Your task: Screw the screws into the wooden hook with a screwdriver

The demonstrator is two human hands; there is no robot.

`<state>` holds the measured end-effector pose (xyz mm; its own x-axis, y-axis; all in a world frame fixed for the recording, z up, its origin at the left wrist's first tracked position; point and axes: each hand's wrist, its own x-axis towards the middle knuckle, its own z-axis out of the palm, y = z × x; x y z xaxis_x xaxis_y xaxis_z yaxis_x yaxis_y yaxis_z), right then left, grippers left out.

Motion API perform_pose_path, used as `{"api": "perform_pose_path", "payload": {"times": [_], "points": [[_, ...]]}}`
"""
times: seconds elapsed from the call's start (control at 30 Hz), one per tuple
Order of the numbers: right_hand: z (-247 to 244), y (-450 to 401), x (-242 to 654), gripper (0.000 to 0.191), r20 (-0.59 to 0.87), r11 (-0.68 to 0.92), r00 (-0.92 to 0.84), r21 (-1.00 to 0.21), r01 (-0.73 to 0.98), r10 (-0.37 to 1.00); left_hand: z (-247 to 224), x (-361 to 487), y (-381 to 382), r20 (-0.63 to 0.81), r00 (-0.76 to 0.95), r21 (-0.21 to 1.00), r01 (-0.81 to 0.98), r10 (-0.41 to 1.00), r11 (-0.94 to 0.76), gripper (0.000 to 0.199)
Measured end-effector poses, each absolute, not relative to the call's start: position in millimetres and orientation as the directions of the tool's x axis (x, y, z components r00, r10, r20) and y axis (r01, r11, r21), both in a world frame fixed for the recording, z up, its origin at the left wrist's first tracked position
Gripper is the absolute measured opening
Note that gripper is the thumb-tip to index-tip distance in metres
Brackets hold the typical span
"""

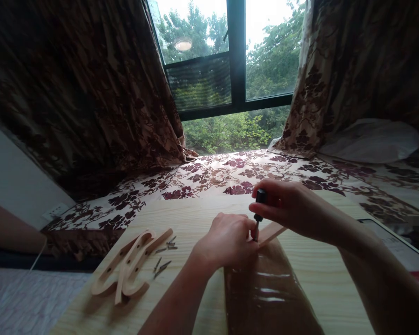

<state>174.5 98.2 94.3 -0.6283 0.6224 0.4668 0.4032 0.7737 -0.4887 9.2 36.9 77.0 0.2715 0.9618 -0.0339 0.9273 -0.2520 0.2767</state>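
Observation:
My right hand [282, 204] grips a screwdriver [260, 204] by its black handle, the shaft pointing nearly straight down. The tip meets a light wooden piece [270, 234], partly covered by my hands. My left hand [226, 237] is closed at the near end of that piece, fingertips beside the screwdriver's tip; whether a screw is pinched there is hidden. Beneath lies a brown block with a shiny, plastic-like surface [268, 298]. Left of my hands, curved wooden pieces with dark holes [134, 265] rest on the pale wooden board [195, 209], next to several loose screws [162, 267].
A flat dark-edged device [394, 251] lies at the board's right side. Behind the board stretches a flower-patterned cloth [209, 174] up to the window [237, 60]. Patterned curtains [101, 83] hang on both sides. A wall socket [56, 211] is at the left.

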Motion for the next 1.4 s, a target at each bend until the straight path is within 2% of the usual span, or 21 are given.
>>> {"api": "perform_pose_path", "payload": {"times": [0.1,0.17,0.4,0.53,0.63,0.9,1.1,1.4], "points": [[95.2,97.2,177.8,0.01,0.443,0.777,-0.67,-0.529,0.341,0.596,76.4,9.7,37.3,-0.033,0.274,0.277,0.927,0.961,-0.255,0.008],[94.7,97.8,178.8,0.014,0.443,0.781,-0.678,-0.531,0.329,0.586,75.8,9.9,37.7,-0.029,0.272,0.274,0.928,0.962,-0.254,0.008],[95.0,98.1,173.6,0.026,0.492,0.776,-0.603,-0.455,0.436,0.627,73.8,8.7,37.8,-0.018,0.27,0.279,0.926,0.963,-0.254,0.007],[95.5,98.8,176.4,0.014,0.447,0.771,-0.658,-0.534,0.348,0.606,73.0,8.7,38.2,-0.016,0.274,0.276,0.926,0.962,-0.259,0.008],[95.0,100.2,178.8,0.014,0.422,0.76,-0.685,-0.575,0.305,0.594,72.8,9.0,38.6,-0.017,0.277,0.27,0.926,0.961,-0.262,0.008],[93.5,100.1,173.2,0.029,0.478,0.774,-0.618,-0.486,0.406,0.625,73.7,10.0,38.1,-0.014,0.273,0.27,0.927,0.962,-0.26,0.009],[94.9,99.4,179.3,0.016,0.406,0.758,-0.688,-0.563,0.331,0.602,74.0,9.5,38.4,-0.022,0.289,0.27,0.924,0.957,-0.273,0.008],[92.2,104.3,176.7,0.031,0.463,0.762,-0.619,-0.506,0.403,0.635,73.3,9.8,38.3,-0.002,0.276,0.273,0.925,0.961,-0.265,0.006]]}}
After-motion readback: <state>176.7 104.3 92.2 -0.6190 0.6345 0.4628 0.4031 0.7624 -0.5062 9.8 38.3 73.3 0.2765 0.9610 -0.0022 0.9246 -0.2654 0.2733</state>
